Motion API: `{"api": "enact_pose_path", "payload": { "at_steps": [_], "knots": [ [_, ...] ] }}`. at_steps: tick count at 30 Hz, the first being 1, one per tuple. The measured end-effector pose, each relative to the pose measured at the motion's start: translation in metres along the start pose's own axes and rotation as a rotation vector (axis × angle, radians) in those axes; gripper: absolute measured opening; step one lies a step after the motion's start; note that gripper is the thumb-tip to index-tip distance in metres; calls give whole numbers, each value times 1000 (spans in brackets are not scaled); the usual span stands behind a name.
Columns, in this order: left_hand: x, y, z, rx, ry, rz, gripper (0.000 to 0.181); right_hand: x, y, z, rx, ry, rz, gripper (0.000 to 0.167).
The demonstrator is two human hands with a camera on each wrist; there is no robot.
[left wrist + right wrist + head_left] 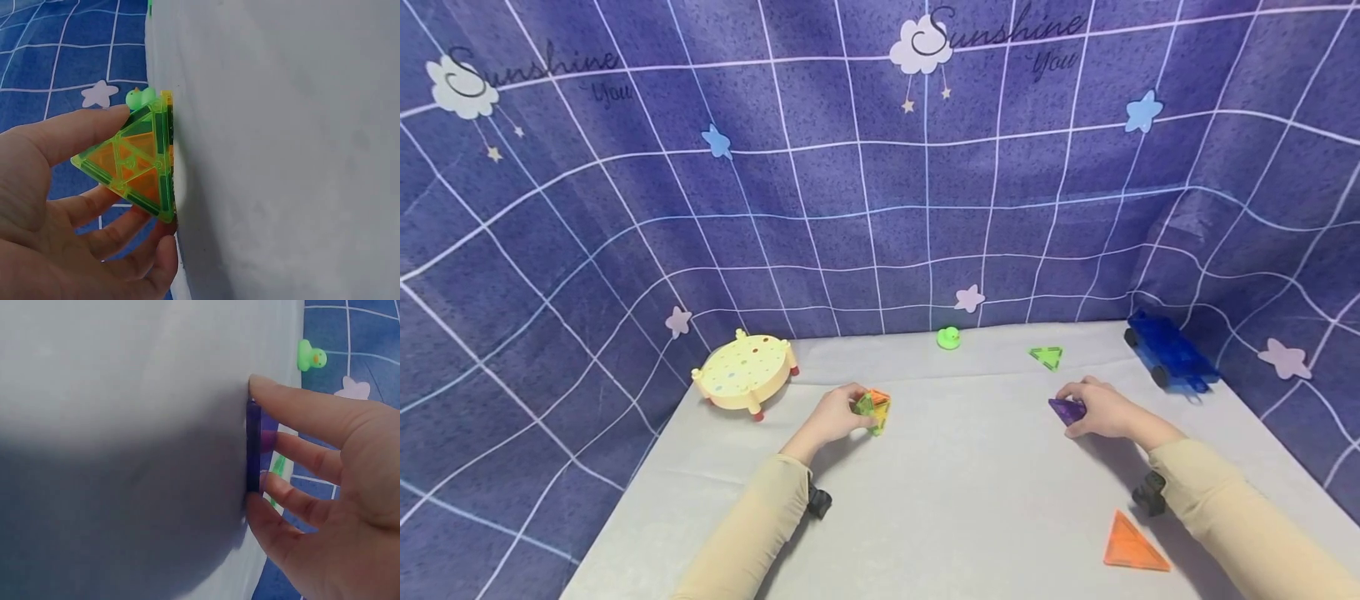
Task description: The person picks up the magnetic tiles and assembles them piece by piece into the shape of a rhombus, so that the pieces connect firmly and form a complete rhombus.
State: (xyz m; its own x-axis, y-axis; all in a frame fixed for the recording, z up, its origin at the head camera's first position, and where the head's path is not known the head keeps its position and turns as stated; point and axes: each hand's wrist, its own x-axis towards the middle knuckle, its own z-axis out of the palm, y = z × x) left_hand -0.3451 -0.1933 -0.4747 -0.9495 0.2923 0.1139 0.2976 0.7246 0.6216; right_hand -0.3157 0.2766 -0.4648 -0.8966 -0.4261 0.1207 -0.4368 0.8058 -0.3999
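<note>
Beige sleeves point(1247, 521) are filling the near side, the right one passing just beside a loose orange triangle tile point(1131, 547). Purple tile point(1064, 409) is sitting in the right hand point(1103, 409), over the right part of the table point(955, 500). Tile cluster point(880, 411) of green, orange and yellow is sitting in the left hand point(837, 417). Key relation: purple is lying to the right of the cluster, roughly level in depth, well apart. Purple's thin edge is running about parallel to the table's far edge; cluster is showing no clear long axis, its green face turning toward the left wrist camera. Left hand is holding the cluster, thumb above, other fingers curling below. Right hand is pinching purple by its edges, fingers partly bent. Both forearms are angling inward, palms roughly facing each other. Loose green tile point(1049, 356) is lying beyond the right hand, nearer it than the left. Table contact: can't tell.
</note>
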Motion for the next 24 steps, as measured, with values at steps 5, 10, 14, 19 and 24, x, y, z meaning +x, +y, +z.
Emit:
{"api": "enact_pose_path", "payload": {
  "at_steps": [5,10,14,19,24],
  "knots": [
    [1,1,2,-12,7,6,50,6,-4,5,25,8,-8,60],
    [-4,3,2,-38,-16,-47,59,15,-15,14,48,12,-51,58],
    [-14,2,-1,-60,-9,-118,72,25,-25,22,64,2,-90,57],
    [-33,1,-9,-55,-28,-159,70,36,-39,30,67,-10,-128,57],
    [-53,11,-12,-15,-109,-104,53,45,-53,36,82,-33,-152,57]
  ]
}}
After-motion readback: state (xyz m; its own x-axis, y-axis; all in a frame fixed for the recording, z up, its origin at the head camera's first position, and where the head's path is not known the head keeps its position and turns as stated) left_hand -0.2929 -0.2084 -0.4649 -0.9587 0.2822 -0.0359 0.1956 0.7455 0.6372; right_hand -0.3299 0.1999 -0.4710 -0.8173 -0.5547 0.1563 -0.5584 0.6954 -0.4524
